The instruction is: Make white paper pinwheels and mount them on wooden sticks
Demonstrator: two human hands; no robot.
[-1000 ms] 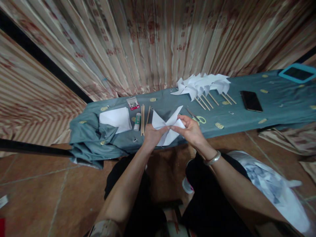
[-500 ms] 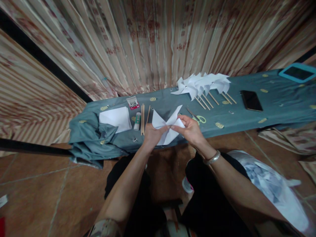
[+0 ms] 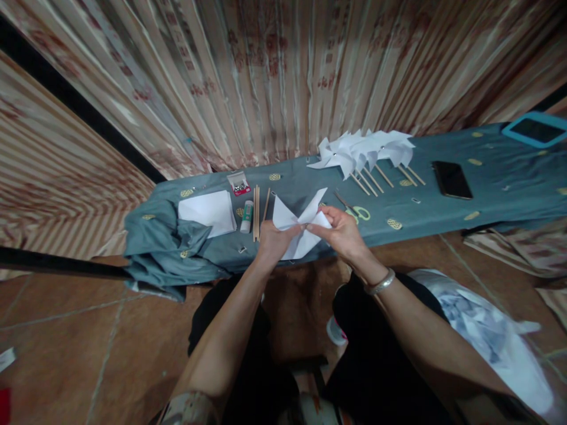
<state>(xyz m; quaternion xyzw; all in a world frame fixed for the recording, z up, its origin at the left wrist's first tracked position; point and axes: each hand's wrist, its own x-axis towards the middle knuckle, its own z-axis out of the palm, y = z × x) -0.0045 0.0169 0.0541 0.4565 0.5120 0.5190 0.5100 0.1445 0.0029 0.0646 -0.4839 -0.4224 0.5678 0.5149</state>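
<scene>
Between my hands, over the front edge of the bench, is a white paper pinwheel [image 3: 305, 243] with its blades folded toward the middle. My left hand [image 3: 275, 241] grips it from the left, thumb pressed at the centre. On the other side my right hand [image 3: 341, 231] pinches a blade, its thumb meeting the centre too. Both hands' fingers are partly hidden by the paper. Scissors with pale green handles [image 3: 362, 213] lie just past my right hand. Wooden sticks [image 3: 257, 212] and a glue stick [image 3: 247, 217] lie left of the pinwheel.
White pinwheels on sticks [image 3: 367, 152] lie in a row at the back. A small red box of metal pins [image 3: 240, 185] and a paper stack [image 3: 208, 212] are at left. A phone [image 3: 452, 180] and a blue-framed tablet [image 3: 537, 128] lie right. A white plastic bag [image 3: 491, 336] stands on the floor.
</scene>
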